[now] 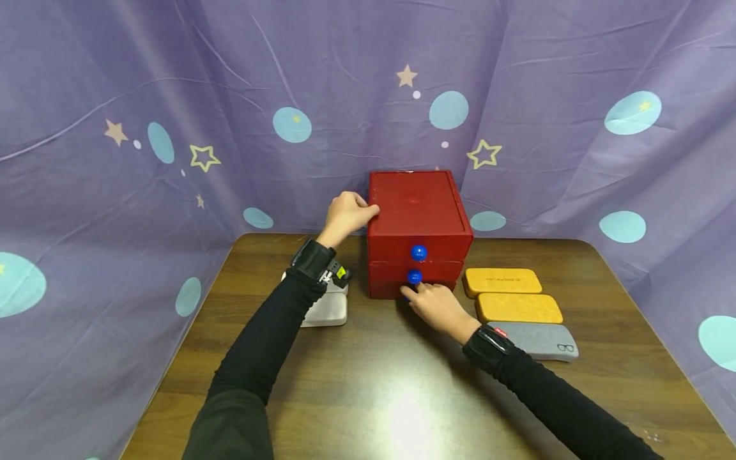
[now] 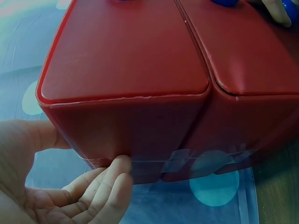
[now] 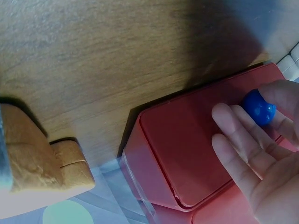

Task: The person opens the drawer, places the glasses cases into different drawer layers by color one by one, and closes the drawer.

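A red two-drawer box (image 1: pixel 420 204) stands at the back of the table, both drawers closed. My left hand (image 1: pixel 348 214) holds its upper left edge; in the left wrist view, fingertips (image 2: pixel 122 164) touch the side panel while the thumb reaches round to the top, its tip hidden. Each drawer front has a round blue knob. At the lower blue knob (image 3: pixel 258 108), my right hand (image 1: pixel 439 308) pinches with thumb and forefinger, and the other fingers extend in front of the drawer. The upper blue knob (image 1: pixel 419 253) is untouched.
Right of the box lie two yellow glasses cases (image 1: pixel 503 281) and a grey glasses case (image 1: pixel 540 340), in a row beside my right wrist. White cases (image 1: pixel 326 310) lie left of the box, partly behind my left wrist. A purple patterned curtain (image 1: pixel 345 76) hangs behind the table.
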`<state>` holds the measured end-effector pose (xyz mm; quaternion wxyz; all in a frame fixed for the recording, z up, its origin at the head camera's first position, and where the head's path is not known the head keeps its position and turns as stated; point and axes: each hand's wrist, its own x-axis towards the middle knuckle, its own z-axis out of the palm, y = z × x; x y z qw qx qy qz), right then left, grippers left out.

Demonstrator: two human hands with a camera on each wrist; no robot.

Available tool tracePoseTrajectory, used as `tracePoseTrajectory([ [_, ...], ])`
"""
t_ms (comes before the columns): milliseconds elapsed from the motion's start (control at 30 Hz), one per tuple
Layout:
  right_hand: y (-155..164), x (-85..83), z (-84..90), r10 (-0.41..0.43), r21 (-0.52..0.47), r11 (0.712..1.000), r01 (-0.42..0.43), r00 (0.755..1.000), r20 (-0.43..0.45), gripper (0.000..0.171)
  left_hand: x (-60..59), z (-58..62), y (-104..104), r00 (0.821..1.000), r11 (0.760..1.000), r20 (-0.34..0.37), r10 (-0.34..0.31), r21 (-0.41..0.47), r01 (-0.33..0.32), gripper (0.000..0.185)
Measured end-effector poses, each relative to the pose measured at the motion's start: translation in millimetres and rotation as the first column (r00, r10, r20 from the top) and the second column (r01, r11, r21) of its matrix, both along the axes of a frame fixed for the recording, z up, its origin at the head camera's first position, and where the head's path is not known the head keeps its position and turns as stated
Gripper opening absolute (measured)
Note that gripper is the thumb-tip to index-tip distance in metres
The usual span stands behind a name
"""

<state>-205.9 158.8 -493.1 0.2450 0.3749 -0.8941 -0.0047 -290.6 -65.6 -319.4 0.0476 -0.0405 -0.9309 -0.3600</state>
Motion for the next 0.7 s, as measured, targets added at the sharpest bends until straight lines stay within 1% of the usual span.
tracePoseTrajectory([
  [200,-0.5,-2.0,1.3,0.011,0.013,1.000,-0.011,1.000,0.001,0.031,-0.8,0.7,-2.8,1.000,1.000,0.019,-0.014,0.015,0.014,0.023],
  [300,-1.0,-3.2,2.0,0.018,0.031,0.999,-0.018,1.000,-0.014,0.031,-1.4,1.3,-3.1,1.000,1.000,0.021,-0.014,0.013,0.014,0.024],
  [433,-2.0,-4.8,1.9,0.041,0.088,0.996,-0.035,0.997,-0.072,0.030,-1.9,1.5,-3.0,1.000,1.000,0.022,-0.019,0.005,0.018,0.025],
  [567,-2.6,-5.4,1.6,0.074,0.146,0.988,-0.054,0.988,-0.138,0.031,-2.5,0.6,-2.3,0.999,1.000,0.028,-0.019,0.001,0.019,0.026],
  [700,-3.1,-5.7,3.2,0.094,0.175,0.983,-0.064,0.981,-0.170,0.032,-3.3,-0.1,-1.6,0.999,1.000,0.031,-0.015,-0.005,0.015,0.026],
])
